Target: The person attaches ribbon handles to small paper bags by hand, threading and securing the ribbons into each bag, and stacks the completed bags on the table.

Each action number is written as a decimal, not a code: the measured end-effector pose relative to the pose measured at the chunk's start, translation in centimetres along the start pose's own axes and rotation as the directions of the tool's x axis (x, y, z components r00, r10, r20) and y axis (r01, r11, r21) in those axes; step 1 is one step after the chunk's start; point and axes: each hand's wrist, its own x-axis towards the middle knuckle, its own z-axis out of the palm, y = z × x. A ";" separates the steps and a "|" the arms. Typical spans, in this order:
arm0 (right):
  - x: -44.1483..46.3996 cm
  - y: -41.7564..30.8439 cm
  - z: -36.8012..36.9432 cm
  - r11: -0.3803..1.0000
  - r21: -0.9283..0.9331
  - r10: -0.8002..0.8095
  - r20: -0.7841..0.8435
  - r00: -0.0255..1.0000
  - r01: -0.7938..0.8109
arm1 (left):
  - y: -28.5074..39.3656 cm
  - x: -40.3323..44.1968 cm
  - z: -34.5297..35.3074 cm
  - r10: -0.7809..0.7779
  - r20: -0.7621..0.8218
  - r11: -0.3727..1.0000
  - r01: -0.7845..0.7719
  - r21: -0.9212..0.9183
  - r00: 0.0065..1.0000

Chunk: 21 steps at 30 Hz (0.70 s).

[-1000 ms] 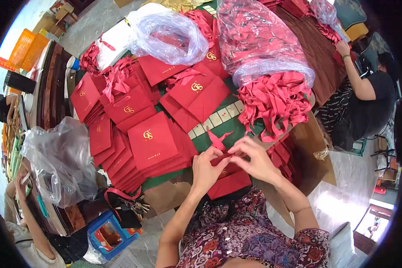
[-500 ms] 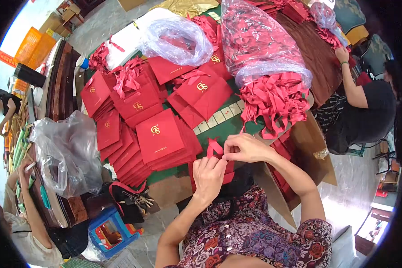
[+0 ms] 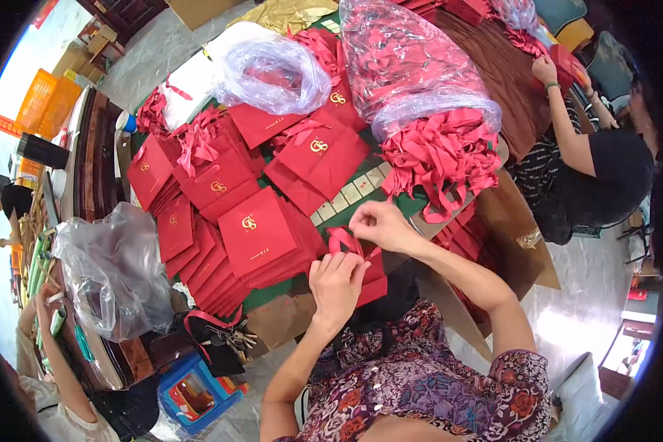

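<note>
Landmark: front stack [image 3: 261,236] of red folded bags with gold lettering, lying on the green-topped counter [image 3: 261,297].

Work piece: red bag [image 3: 372,278], just right of the front stack, at the counter's near edge by the wearer's body. A loop of red ribbon [image 3: 339,239] stands at its top, between the piece and the front stack.

Left hand [image 3: 337,281]: narrow, fingers bent and closed at the upper edge of the red bag, beside the near right corner of the front stack.

Right hand [image 3: 383,227]: above the red bag, right of the front stack; thumb and index finger curled toward each other in a narrow ring. Whether ribbon is pinched there cannot be told.

Surroundings, relative to the front stack:
- Beyond, to the right: row of pale tiles [image 3: 355,193]; farther out, clear plastic sack [image 3: 420,66], ribbons [image 3: 442,158] spilling from its mouth.
- Right, past the hands: open cardboard box [image 3: 519,236] holding red items.
- Left: crumpled clear bag [image 3: 114,269].
- Near left, below: keys [image 3: 236,337] beside a dark pouch.
- Far right: seated person [image 3: 604,177], one hand at red material.
</note>
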 end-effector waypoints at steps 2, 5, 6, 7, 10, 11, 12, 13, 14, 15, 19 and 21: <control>0.3 -0.1 -0.6 1.000 0.005 -0.006 -0.039 0.999 0.006 | 0.1 0.3 -0.1 -0.038 0.019 0.998 0.038 -0.041 0.999; -0.6 0.6 -2.5 0.942 -0.207 -0.269 0.000 0.963 0.263 | -0.3 0.8 -0.3 -0.139 0.014 0.988 0.139 -0.064 0.990; -1.6 -0.1 -3.7 0.825 -0.455 -0.327 0.098 0.940 0.335 | -0.6 0.9 -0.3 -0.181 -0.031 0.982 0.180 -0.050 0.983; -2.6 -0.8 -4.8 0.638 -0.659 -0.356 0.207 0.911 0.399 | -0.9 1.1 -0.1 -0.222 -0.078 0.975 0.219 -0.038 0.972; -6.4 -1.9 -6.6 0.607 -0.691 -0.238 0.312 0.920 0.392 | -1.4 1.8 0.6 -0.294 -0.095 0.955 0.287 -0.077 0.951; -7.6 -2.6 -6.8 0.694 -0.631 -0.171 0.323 0.931 0.347 | -1.6 2.0 1.1 -0.307 -0.110 0.950 0.298 -0.094 0.945; -8.5 -3.7 -6.8 0.814 -0.502 -0.136 0.327 0.935 0.294 | -1.7 2.2 1.6 -0.309 -0.113 0.949 0.299 -0.097 0.944; -9.2 -4.5 -6.6 0.907 -0.357 -0.100 0.335 0.937 0.224 | -1.9 2.4 2.2 -0.317 -0.095 0.944 0.304 -0.127 0.944; -9.6 -4.5 -5.8 0.906 -0.358 -0.098 0.336 0.937 0.224 | -1.8 2.6 2.7 -0.323 -0.075 0.938 0.309 -0.155 0.943; -9.9 -4.5 -4.9 0.947 -0.281 -0.084 0.248 0.965 0.154 | -1.7 2.9 2.9 -0.323 -0.076 0.938 0.309 -0.156 0.943; -8.4 -3.2 -2.3 0.904 0.286 0.274 0.180 0.945 -0.316 | -0.8 2.5 2.4 -0.045 -0.243 0.996 0.061 0.057 0.969; -7.0 -1.7 -0.7 0.852 0.452 0.213 0.158 0.964 -0.262 | -0.3 0.9 1.7 -0.163 -0.171 0.968 0.124 -0.217 0.972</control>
